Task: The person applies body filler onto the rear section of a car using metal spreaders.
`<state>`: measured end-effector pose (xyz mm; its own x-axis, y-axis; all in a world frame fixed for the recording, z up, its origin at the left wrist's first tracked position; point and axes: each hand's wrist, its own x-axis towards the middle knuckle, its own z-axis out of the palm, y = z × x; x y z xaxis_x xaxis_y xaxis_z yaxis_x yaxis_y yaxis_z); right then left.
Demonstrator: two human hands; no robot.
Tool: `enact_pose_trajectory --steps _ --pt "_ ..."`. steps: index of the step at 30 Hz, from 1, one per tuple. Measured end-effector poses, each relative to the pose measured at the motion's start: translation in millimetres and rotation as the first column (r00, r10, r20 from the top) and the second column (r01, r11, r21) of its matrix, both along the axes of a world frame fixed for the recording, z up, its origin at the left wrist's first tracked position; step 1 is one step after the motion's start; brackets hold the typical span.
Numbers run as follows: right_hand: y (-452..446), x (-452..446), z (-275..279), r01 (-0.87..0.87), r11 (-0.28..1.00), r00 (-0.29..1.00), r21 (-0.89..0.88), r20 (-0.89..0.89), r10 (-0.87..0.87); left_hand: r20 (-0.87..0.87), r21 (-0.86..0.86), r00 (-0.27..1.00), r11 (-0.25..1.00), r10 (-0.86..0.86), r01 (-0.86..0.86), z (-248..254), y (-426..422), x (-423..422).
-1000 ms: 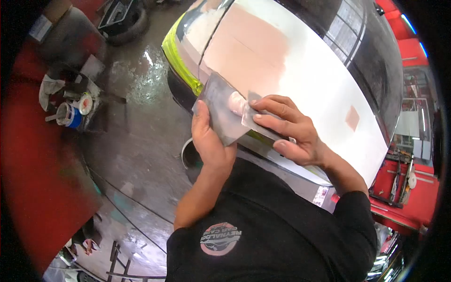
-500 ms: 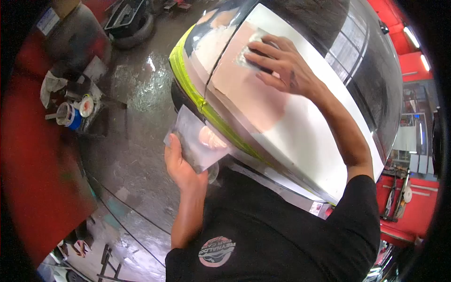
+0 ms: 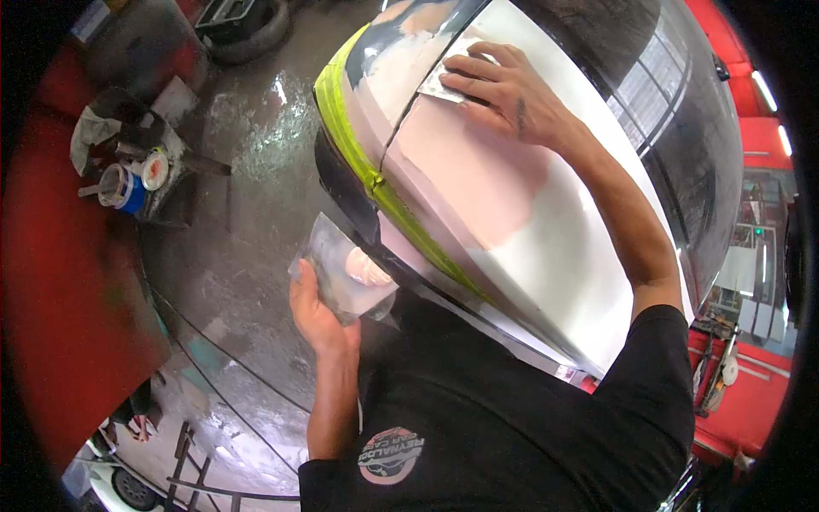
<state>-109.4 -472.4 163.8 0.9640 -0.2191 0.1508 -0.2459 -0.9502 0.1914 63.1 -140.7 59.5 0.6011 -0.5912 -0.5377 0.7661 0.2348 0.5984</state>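
My left hand [image 3: 322, 311] grips a thin, flat putty board [image 3: 326, 266], thumb over its near edge. A mound of pale pink filler [image 3: 367, 266] sits on the board, which is beside the car's lower edge. With fingers bent, my right hand [image 3: 510, 92] presses a flat, pale spreader [image 3: 440, 88] against the white car panel [image 3: 567, 247], at the dark gap between two panels. Below the spreader, a broad patch of pink filler [image 3: 478, 175] covers part of the panel. Yellow-green masking tape [image 3: 388, 198] runs along the panel's lower side.
On a small stand to the left are a blue and white tub [image 3: 126, 189] and a round lid [image 3: 154, 170]. A tyre [image 3: 247, 43] lies on the floor at the top. Dark cables [image 3: 223, 386] cross the floor. Another person's hand [image 3: 143, 425] shows at lower left.
My right hand and the spreader have moved up across the pink patch to the panel gap. My left hand still holds the putty board, now slightly lower in view.
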Motion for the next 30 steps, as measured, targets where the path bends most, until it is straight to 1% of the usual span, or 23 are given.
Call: enact_pose_trajectory --steps 2,5,12,15,16,20,23,30 --pt "2 -1 2 -0.002 1.000 1.000 0.009 -0.020 0.002 0.001 0.018 1.000 1.000 0.008 -0.008 0 -2 0" --pt "7 -7 5 0.000 0.999 0.999 0.035 -0.036 0.001 0.025 -0.031 1.000 0.999 -0.018 0.019 -7 1 1" --pt "24 -33 11 0.027 0.994 0.999 0.103 -0.046 -0.023 0.026 -0.027 0.999 0.999 -0.043 0.044 -2 -5 -1" --pt "34 -46 12 0.032 0.994 0.999 0.103 -0.006 -0.032 0.034 -0.016 0.999 0.999 -0.043 0.043 1 -8 -5" --pt "37 -51 13 0.039 0.992 0.999 0.123 -0.020 -0.036 0.038 -0.018 0.998 0.999 -0.049 0.050 0 -8 -5" --pt "50 -76 19 0.069 0.982 0.997 0.174 -0.052 -0.060 0.072 -0.005 0.993 0.996 -0.093 0.093 -2 -8 -10" --pt "62 -94 22 0.111 0.974 0.993 0.196 -0.064 -0.100 0.066 0.025 0.993 0.995 -0.096 0.094 8 -12 -15" --pt "87 -136 34 0.198 0.946 0.978 0.258 -0.120 -0.172 0.079 -0.018 0.989 0.992 -0.124 0.125 4 -12 -22"
